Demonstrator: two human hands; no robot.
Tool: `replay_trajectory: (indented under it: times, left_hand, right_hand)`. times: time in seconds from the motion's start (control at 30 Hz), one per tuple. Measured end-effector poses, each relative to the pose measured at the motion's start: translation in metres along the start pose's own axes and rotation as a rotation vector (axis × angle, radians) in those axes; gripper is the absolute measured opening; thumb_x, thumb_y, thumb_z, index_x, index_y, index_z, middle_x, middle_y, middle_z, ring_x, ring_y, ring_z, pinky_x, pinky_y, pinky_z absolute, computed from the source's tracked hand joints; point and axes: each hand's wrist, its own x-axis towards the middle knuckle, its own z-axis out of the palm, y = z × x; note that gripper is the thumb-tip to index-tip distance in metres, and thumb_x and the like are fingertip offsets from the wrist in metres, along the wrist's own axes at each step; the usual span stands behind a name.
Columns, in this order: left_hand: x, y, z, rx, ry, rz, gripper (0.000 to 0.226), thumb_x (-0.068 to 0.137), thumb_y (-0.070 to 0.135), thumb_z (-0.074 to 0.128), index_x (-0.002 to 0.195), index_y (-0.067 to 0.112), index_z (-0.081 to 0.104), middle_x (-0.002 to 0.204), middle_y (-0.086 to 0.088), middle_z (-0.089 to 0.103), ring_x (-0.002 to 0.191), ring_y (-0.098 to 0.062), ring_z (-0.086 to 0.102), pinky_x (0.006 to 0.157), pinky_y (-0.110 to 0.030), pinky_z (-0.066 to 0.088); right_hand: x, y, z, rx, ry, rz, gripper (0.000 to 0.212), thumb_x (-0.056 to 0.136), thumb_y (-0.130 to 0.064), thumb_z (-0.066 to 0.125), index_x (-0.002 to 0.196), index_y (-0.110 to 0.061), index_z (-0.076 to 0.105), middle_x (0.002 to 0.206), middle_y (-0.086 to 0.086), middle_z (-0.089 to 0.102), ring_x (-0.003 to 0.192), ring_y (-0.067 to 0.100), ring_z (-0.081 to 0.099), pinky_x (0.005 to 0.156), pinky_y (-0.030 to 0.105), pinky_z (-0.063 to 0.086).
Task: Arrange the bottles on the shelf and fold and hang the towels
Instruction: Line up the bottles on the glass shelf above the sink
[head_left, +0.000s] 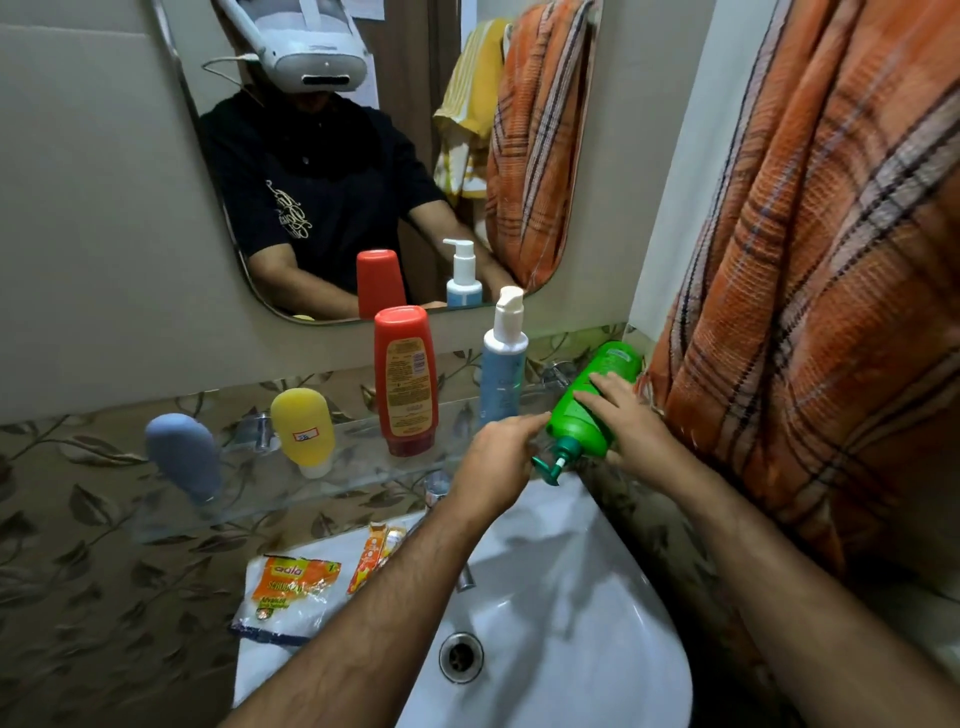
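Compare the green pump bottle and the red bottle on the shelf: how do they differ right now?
The green pump bottle lies tilted, pump end toward the sink; the red bottle stands cap down on the glass shelf. Both hands, left hand and right hand, are on the green one; nothing touches the red one. The green one has a pump, the red a flat cap. Both are plastic.

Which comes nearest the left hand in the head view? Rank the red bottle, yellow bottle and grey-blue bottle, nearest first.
Measured from the left hand:
1. Red bottle, mid-shelf, just beyond the hand.
2. Yellow bottle, further left along the shelf.
3. Grey-blue bottle, at the shelf's far left end.
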Motion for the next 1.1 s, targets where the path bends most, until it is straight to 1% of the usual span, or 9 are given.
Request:
replay_trajectory:
  times: [0.17, 0.33, 0.43, 0.5, 0.6, 0.73, 0.87, 0.93, 1.1]
  left_hand:
    - [-0.002, -0.007, 0.002, -0.118, 0.031, -0.054, 0.043, 0.087, 0.002, 0.065, 0.127, 0.016, 0.064, 0.118, -0.003, 0.070, 0.105, -0.015, 0.067, 0.093, -0.032, 0.053]
    - [-0.003, 0.004, -0.001, -0.166, 0.038, -0.034, 0.056, 0.084, -0.008, 0.059, 0.134, 0.017, 0.058, 0.122, -0.001, 0.067, 0.104, -0.005, 0.062, 0.091, -0.012, 0.044]
    - [0.000, 0.013, 0.001, -0.188, 0.091, 0.016, 0.062, 0.081, -0.008, 0.059, 0.137, 0.018, 0.056, 0.122, 0.001, 0.067, 0.100, 0.007, 0.051, 0.087, -0.002, 0.037]
    - [0.004, 0.018, 0.004, -0.227, 0.141, 0.016, 0.060, 0.082, -0.005, 0.061, 0.136, 0.019, 0.056, 0.123, 0.000, 0.067, 0.102, 0.005, 0.053, 0.090, -0.007, 0.039]
    - [0.013, 0.024, 0.007, -0.332, 0.212, -0.038, 0.051, 0.086, 0.003, 0.066, 0.134, 0.020, 0.058, 0.124, 0.003, 0.067, 0.110, -0.003, 0.060, 0.099, -0.023, 0.048]
    - [0.026, 0.035, 0.007, -0.428, 0.232, -0.050, 0.048, 0.086, 0.001, 0.065, 0.130, 0.020, 0.061, 0.122, 0.008, 0.067, 0.112, 0.000, 0.060, 0.100, -0.018, 0.046]
    - [0.043, 0.042, 0.011, -0.502, 0.265, -0.099, 0.045, 0.086, 0.003, 0.065, 0.129, 0.019, 0.061, 0.117, 0.007, 0.069, 0.109, -0.002, 0.062, 0.099, -0.024, 0.050]
    - [0.051, 0.046, 0.014, -0.530, 0.275, -0.116, 0.045, 0.087, 0.005, 0.067, 0.129, 0.018, 0.060, 0.118, 0.006, 0.068, 0.109, -0.002, 0.062, 0.099, -0.025, 0.050]
    - [0.064, 0.051, 0.025, -0.543, 0.255, -0.173, 0.053, 0.087, 0.012, 0.069, 0.136, 0.023, 0.054, 0.127, 0.006, 0.065, 0.115, -0.004, 0.059, 0.098, -0.025, 0.050]
  right_hand:
    - [-0.004, 0.006, 0.002, 0.162, 0.031, -0.069, 0.074, 0.072, 0.008, 0.062, 0.143, -0.007, 0.048, 0.157, 0.020, 0.030, 0.148, 0.043, 0.020, 0.121, 0.054, 0.017]
    - [-0.005, 0.005, -0.013, 0.260, 0.036, -0.113, 0.068, 0.075, -0.008, 0.055, 0.142, -0.008, 0.048, 0.154, 0.020, 0.036, 0.146, 0.040, 0.025, 0.121, 0.054, 0.018]
    - [-0.007, 0.005, -0.024, 0.316, 0.038, -0.163, 0.064, 0.079, -0.016, 0.065, 0.141, -0.011, 0.050, 0.152, 0.013, 0.041, 0.145, 0.029, 0.030, 0.122, 0.034, 0.018]
    - [-0.009, 0.002, -0.036, 0.360, 0.036, -0.197, 0.063, 0.082, -0.022, 0.068, 0.141, -0.011, 0.050, 0.149, 0.006, 0.044, 0.143, 0.019, 0.032, 0.118, 0.020, 0.016]
    - [-0.011, -0.001, -0.057, 0.452, 0.029, -0.182, 0.062, 0.085, -0.014, 0.074, 0.140, -0.021, 0.048, 0.146, 0.000, 0.048, 0.137, 0.013, 0.041, 0.117, 0.025, 0.026]
    - [-0.007, 0.004, -0.071, 0.623, 0.047, -0.159, 0.051, 0.082, -0.019, 0.069, 0.130, -0.027, 0.054, 0.128, 0.001, 0.061, 0.118, 0.016, 0.058, 0.102, 0.027, 0.044]
    - [0.001, 0.003, -0.075, 0.869, 0.117, -0.112, 0.042, 0.087, 0.001, 0.064, 0.120, -0.022, 0.055, 0.117, 0.013, 0.061, 0.105, 0.014, 0.059, 0.090, 0.023, 0.051]
    - [0.006, 0.005, -0.075, 0.905, 0.173, -0.093, 0.040, 0.084, -0.013, 0.065, 0.122, -0.016, 0.056, 0.114, 0.009, 0.064, 0.106, 0.012, 0.060, 0.094, 0.028, 0.047]
    - [0.013, 0.004, -0.076, 1.037, 0.265, -0.061, 0.076, 0.069, -0.062, 0.077, 0.125, -0.016, 0.053, 0.117, 0.010, 0.063, 0.106, 0.004, 0.064, 0.091, 0.021, 0.051]
